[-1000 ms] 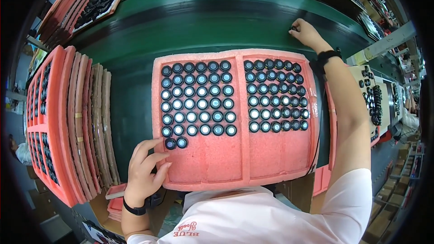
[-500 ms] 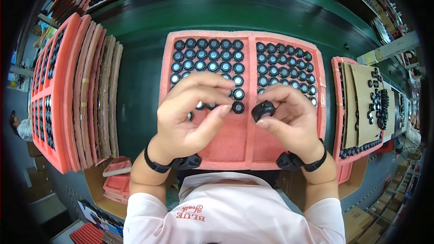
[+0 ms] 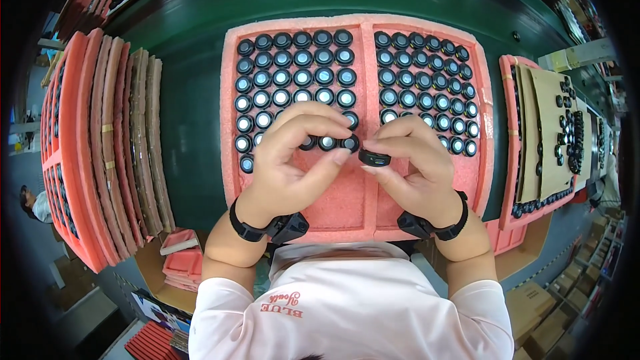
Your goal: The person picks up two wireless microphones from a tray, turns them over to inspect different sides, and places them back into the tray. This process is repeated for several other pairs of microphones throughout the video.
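Observation:
My right hand [image 3: 421,163] pinches a small round black device [image 3: 375,158] between thumb and fingertips, its side turned up so that a small slot like a port shows. To its left, my left hand [image 3: 293,160] is open, thumb and index finger apart, with nothing seen between them. Both hands hover over a pink foam tray [image 3: 333,217] with two compartments. Rows of the same round black devices [image 3: 303,59] with pale silvery centres fill the far part of each compartment. My hands hide some of the nearer ones.
Stacked pink foam trays [image 3: 90,160] stand on edge at the left. At the right, more trays hold brown cardboard sheets [image 3: 543,133] and loose black devices. A green work surface [image 3: 193,93] lies beneath the tray. Cardboard boxes [image 3: 533,303] sit lower right.
The tray appears higher and larger in view. My right hand has turned the black device so its slotted side shows, and the device is closer to my left hand.

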Available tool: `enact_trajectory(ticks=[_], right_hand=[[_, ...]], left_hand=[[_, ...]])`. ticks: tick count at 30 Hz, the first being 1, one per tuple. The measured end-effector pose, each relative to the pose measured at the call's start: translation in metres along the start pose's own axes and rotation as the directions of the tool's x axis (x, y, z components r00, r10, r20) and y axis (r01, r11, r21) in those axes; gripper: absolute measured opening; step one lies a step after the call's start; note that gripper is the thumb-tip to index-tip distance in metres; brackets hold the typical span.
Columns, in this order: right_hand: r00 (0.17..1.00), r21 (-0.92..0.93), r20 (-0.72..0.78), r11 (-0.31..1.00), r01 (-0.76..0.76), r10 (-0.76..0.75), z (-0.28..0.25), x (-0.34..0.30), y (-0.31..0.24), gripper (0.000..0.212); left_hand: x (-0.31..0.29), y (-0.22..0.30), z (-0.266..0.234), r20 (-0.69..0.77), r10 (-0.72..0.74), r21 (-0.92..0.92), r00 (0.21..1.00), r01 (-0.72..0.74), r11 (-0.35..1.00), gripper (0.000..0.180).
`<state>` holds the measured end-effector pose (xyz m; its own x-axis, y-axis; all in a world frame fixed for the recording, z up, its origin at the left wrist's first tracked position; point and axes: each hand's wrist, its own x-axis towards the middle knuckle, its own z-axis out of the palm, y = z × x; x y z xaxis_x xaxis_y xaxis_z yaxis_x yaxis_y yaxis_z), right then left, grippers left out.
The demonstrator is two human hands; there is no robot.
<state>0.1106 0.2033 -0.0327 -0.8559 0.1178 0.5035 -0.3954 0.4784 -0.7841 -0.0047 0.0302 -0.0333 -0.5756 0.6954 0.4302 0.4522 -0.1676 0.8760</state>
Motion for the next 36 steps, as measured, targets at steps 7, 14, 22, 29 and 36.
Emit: enact_trajectory(ticks=[7,14,22,29,36], right_hand=[[0.997,-0.052,-0.018,0.996,0.068,-0.069,0.003,-0.002,0.007,0.033],[0.995,-0.078,-0.048,0.993,0.087,-0.091,0.008,-0.001,0.006,0.041],[0.996,0.032,-0.089,0.999,0.019,-0.016,0.01,-0.005,0.014,0.049],[0.995,0.148,-0.07,0.987,-0.059,0.069,0.011,-0.008,0.016,0.045],[0.975,0.424,0.053,0.879,-0.216,0.214,0.006,-0.008,0.013,0.03]], left_hand=[[-0.002,-0.003,0.009,0.156,-0.098,0.066,0.983,0.089,0.994,0.04],[-0.001,-0.002,0.011,0.135,-0.008,0.065,0.991,-0.001,0.998,0.042],[0.001,0.0,0.011,0.085,0.064,0.056,0.994,-0.069,0.996,0.044],[0.001,0.0,0.012,0.08,0.067,0.071,0.995,-0.073,0.995,0.044],[-0.002,-0.004,0.01,0.09,0.083,0.077,0.993,-0.09,0.993,0.044]])
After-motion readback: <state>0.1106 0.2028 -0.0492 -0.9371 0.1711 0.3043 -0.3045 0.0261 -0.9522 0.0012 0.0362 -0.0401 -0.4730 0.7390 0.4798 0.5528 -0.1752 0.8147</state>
